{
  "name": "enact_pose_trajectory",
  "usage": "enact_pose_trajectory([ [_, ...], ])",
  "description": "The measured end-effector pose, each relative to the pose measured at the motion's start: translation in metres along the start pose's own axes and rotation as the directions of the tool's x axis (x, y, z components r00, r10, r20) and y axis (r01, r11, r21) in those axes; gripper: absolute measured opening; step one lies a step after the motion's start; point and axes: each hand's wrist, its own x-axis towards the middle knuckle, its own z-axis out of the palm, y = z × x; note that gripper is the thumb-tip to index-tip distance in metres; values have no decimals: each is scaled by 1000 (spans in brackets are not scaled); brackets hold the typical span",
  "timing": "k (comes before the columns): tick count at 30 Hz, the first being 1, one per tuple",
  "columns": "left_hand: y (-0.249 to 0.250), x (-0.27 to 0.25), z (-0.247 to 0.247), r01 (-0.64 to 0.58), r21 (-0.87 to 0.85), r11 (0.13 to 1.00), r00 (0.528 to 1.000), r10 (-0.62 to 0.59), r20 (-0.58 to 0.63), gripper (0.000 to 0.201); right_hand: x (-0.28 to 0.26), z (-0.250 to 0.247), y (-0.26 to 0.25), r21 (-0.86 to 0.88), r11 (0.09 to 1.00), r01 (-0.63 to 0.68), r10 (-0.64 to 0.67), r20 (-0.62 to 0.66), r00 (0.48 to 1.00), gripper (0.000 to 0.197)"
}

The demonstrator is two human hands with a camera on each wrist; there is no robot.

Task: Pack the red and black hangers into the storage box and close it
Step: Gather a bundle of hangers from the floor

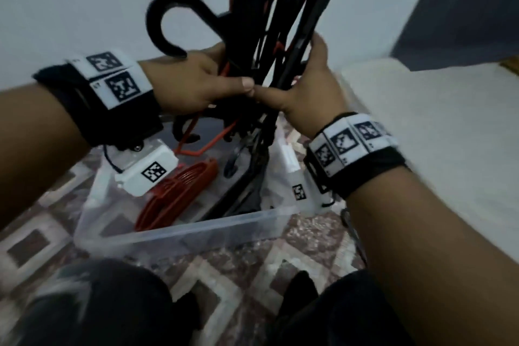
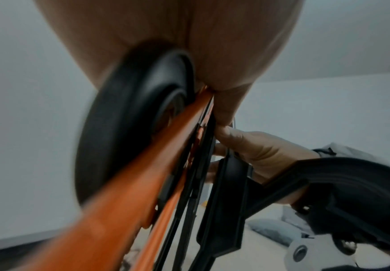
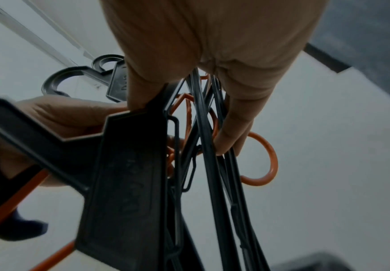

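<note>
A bundle of black and red hangers (image 1: 269,45) stands upright over the clear storage box (image 1: 196,229), its lower ends reaching inside. My left hand (image 1: 196,84) grips the bundle from the left and my right hand (image 1: 306,87) grips it from the right, thumbs nearly touching. Red hangers (image 1: 179,194) lie flat in the box. In the left wrist view an orange-red hanger bar (image 2: 129,201) and black hangers (image 2: 224,201) run past my palm. In the right wrist view my fingers (image 3: 233,128) curl round thin black hangers (image 3: 212,165) beside a red hook (image 3: 265,161).
The box sits on a patterned rug (image 1: 238,275) in front of my knees (image 1: 98,303). A white wall (image 1: 70,8) is behind and a pale mattress or ledge (image 1: 435,121) lies to the right. No lid is in view.
</note>
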Motion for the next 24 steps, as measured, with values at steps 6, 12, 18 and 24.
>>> enact_pose_trajectory([
  [6,-98,-40,-11,201,202,958,959,-235,158,67,0,119,2,41,986,-164,154,179,972,106],
  [12,-168,-42,8,301,170,939,926,-330,183,58,4,196,38,-39,931,-363,358,292,887,104],
  [18,-225,-26,50,370,188,910,854,-412,316,72,1,235,79,-256,827,-501,562,388,730,96],
  [24,-267,-24,85,419,360,834,766,-537,354,78,-6,274,103,-127,699,-704,642,546,539,47],
])
